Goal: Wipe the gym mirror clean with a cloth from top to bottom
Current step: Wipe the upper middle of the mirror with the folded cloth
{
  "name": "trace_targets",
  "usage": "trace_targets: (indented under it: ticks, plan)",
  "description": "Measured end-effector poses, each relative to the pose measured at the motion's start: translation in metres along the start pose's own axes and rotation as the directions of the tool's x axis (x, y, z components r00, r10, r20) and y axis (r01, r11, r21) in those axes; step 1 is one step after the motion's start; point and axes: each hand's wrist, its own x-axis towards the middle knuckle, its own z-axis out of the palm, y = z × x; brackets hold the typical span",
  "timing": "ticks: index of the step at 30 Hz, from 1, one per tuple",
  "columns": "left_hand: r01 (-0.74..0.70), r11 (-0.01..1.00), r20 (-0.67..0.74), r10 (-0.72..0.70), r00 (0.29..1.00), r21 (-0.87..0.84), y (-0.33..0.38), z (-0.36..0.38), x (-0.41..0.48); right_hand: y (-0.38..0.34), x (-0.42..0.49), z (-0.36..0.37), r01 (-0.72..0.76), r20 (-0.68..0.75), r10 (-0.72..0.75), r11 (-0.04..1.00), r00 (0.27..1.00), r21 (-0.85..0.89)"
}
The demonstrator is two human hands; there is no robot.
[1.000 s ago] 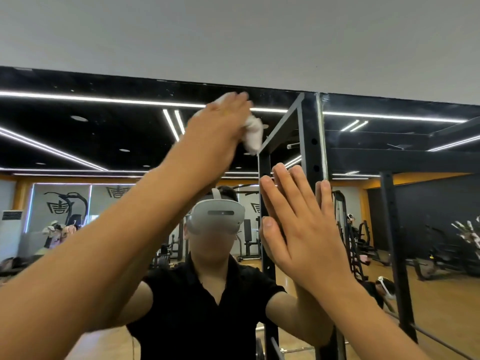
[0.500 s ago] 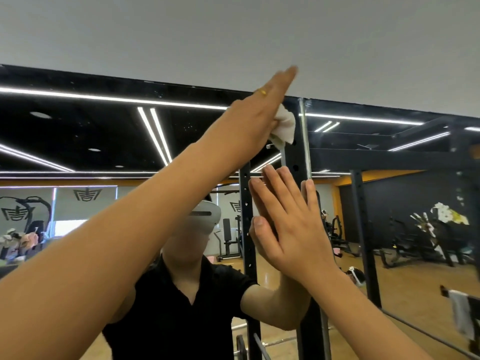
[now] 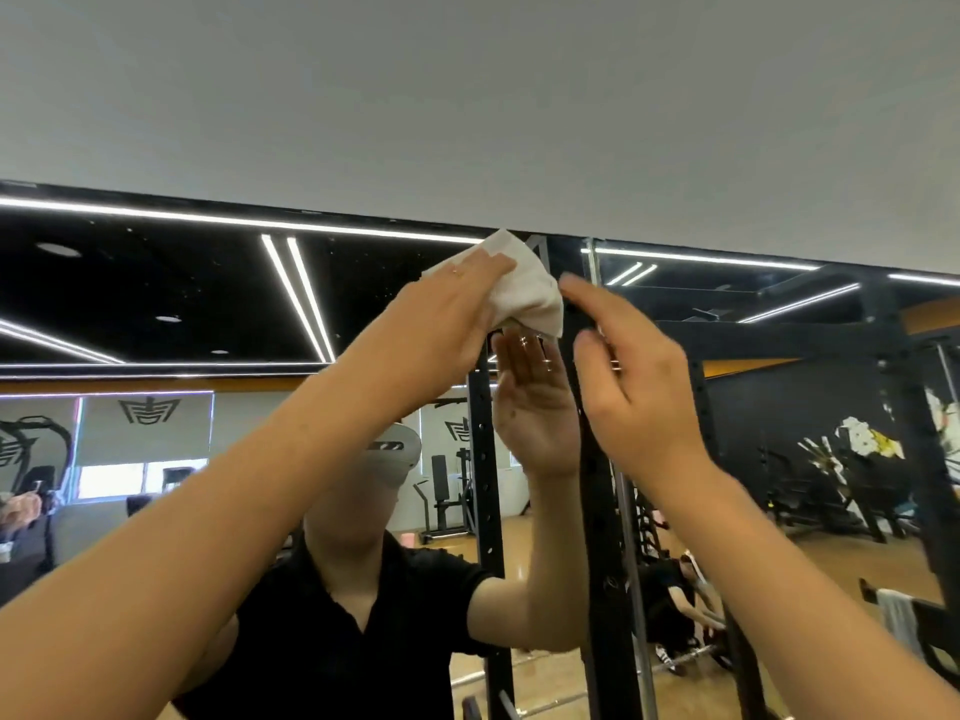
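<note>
The mirror point(image 3: 208, 304) fills the lower part of the view. Its top edge runs under a plain grey wall point(image 3: 467, 96), and a vertical seam point(image 3: 592, 262) divides it into two panels just right of centre. The reflection shows a dark gym ceiling with strip lights, a black rack and the person. The right hand point(image 3: 634, 387) is raised in front of the glass just right of the seam, a little below the top edge. Its fingers are loose and slightly bent and hold nothing. It looks to be just off the surface, though blur makes contact hard to judge. The left hand point(image 3: 447, 309) reaches to the top edge just left of the seam, its fingers laid fairly straight over the cloth point(image 3: 530, 293) and pressing it to the glass. The thumb is hidden, so I cannot tell whether it also pinches the fabric. The white cloth is bunched, with one corner touching the mirror's top edge and the rest hanging past the fingertips towards the seam. This looks like the opening step, working the top strip, with nearly the whole mirror below still to be wiped. The next move probably calls for steady pressure along the top edge, then overlapping passes downward, keeping the cloth flat so the loose corner does not drag.
</note>
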Motion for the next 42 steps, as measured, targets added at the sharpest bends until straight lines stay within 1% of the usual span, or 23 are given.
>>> trace_targets:
  ticks: [2,3,5,6,8,10,12,14,17,20,22,27,29,31,33,36,39,42]
  plan:
    - [-0.020,0.999,-0.156,0.012,0.988,-0.050,0.002,0.002,-0.006,-0.003,0.022,0.003,-0.015,0.120,0.022,0.998,0.993,-0.059]
    - [-0.047,0.998,-0.214,0.039,0.976,-0.030,0.001,0.005,-0.011,-0.003,0.029,0.007,-0.022,0.188,0.039,0.995,0.981,-0.094]
    - [-0.066,0.995,-0.282,0.086,0.956,0.080,-0.005,0.012,-0.027,0.000,0.034,0.015,0.000,0.283,0.052,0.983,0.958,-0.181]
    - [-0.052,0.989,-0.304,0.092,0.948,0.138,-0.010,0.015,-0.035,0.001,0.034,0.018,0.024,0.298,0.048,0.972,0.953,-0.233]
    - [-0.002,0.971,-0.325,0.082,0.942,0.239,-0.019,0.017,-0.053,-0.002,0.036,0.023,0.079,0.277,0.023,0.933,0.961,-0.350]
    - [0.072,0.948,-0.330,0.036,0.943,0.310,-0.026,0.012,-0.069,-0.008,0.041,0.030,0.115,0.232,-0.009,0.888,0.973,-0.445]
    - [0.121,0.930,-0.323,-0.003,0.946,0.346,-0.032,0.008,-0.082,-0.014,0.047,0.039,0.105,0.175,-0.024,0.876,0.984,-0.471]
    - [0.147,0.919,-0.306,-0.030,0.951,0.366,-0.036,0.006,-0.089,-0.019,0.052,0.049,0.055,0.111,-0.004,0.887,0.994,-0.458]
    - [0.173,0.904,-0.295,-0.055,0.954,0.391,-0.038,0.009,-0.093,-0.024,0.056,0.060,0.056,0.078,-0.018,0.857,0.997,-0.512]
    - [0.170,0.900,-0.294,-0.049,0.955,0.402,-0.038,0.012,-0.092,-0.018,0.058,0.055,0.124,0.068,-0.104,0.866,0.992,-0.484]
    - [0.155,0.907,-0.318,-0.025,0.948,0.392,-0.039,0.013,-0.094,-0.006,0.057,0.044,0.130,0.025,-0.134,0.874,0.991,-0.469]
    - [0.064,0.937,-0.353,0.066,0.933,0.344,-0.034,0.008,-0.100,0.011,0.055,0.035,0.129,-0.013,-0.149,0.889,0.989,-0.440]
    - [0.046,0.939,-0.337,0.077,0.938,0.340,-0.031,0.006,-0.116,0.013,0.058,0.034,0.098,-0.068,-0.141,0.894,0.988,-0.437]
    - [0.057,0.926,-0.306,0.064,0.950,0.373,-0.031,0.004,-0.139,0.017,0.064,0.032,0.048,-0.119,-0.117,0.881,0.986,-0.470]
    - [0.078,0.906,-0.285,0.048,0.957,0.417,-0.035,0.004,-0.161,0.021,0.068,0.033,0.043,-0.101,-0.101,0.885,0.990,-0.463]
    - [0.106,0.895,-0.270,0.017,0.963,0.434,-0.044,0.007,-0.180,0.022,0.066,0.033,0.055,-0.057,-0.084,0.918,0.995,-0.392]
    - [0.093,0.886,-0.268,0.037,0.963,0.455,-0.046,0.014,-0.186,0.026,0.065,0.031,0.051,-0.018,-0.067,0.887,0.998,-0.459]
    - [0.087,0.882,-0.274,0.049,0.961,0.463,-0.046,0.016,-0.187,0.025,0.069,0.030,0.029,-0.042,-0.052,0.901,0.998,-0.433]
